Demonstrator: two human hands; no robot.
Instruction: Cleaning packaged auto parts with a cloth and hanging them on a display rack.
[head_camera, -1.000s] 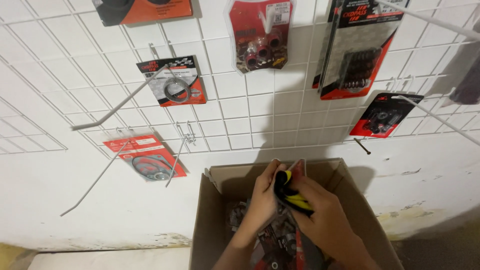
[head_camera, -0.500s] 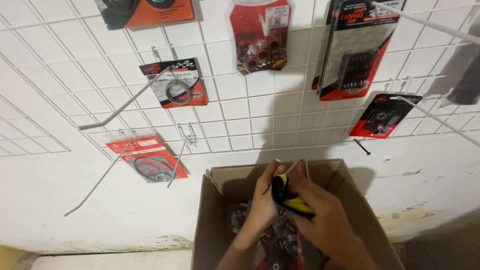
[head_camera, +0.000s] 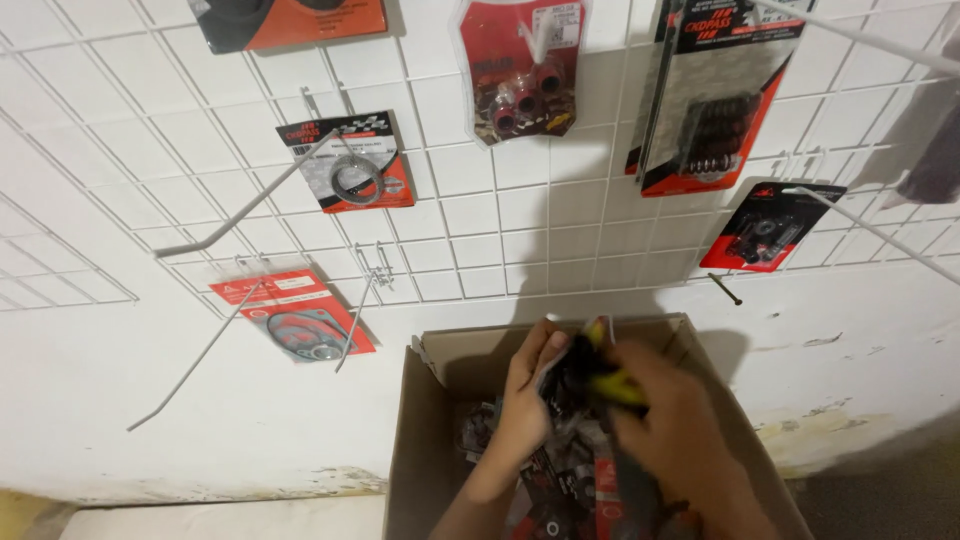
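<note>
My left hand (head_camera: 522, 400) and my right hand (head_camera: 665, 415) are together over an open cardboard box (head_camera: 420, 440). Both hold a small black and yellow packet (head_camera: 588, 375) between them, just above the box's opening. Inside the box lie several more red and black blister packs (head_camera: 570, 480), partly hidden by my hands and forearms.
A white wire grid panel (head_camera: 470, 200) on the wall carries long bare hooks (head_camera: 245, 215) and hanging packs: a gasket card (head_camera: 295, 315), a ring card (head_camera: 350, 165), a red pack (head_camera: 520, 70), a tall black and red pack (head_camera: 710, 100), a small one (head_camera: 765, 230). More hooks (head_camera: 880, 235) jut out at right.
Both hands have stayed over the box with the packet, shifting it slightly; the view has tilted a little, and the right hand is blurred by motion.
</note>
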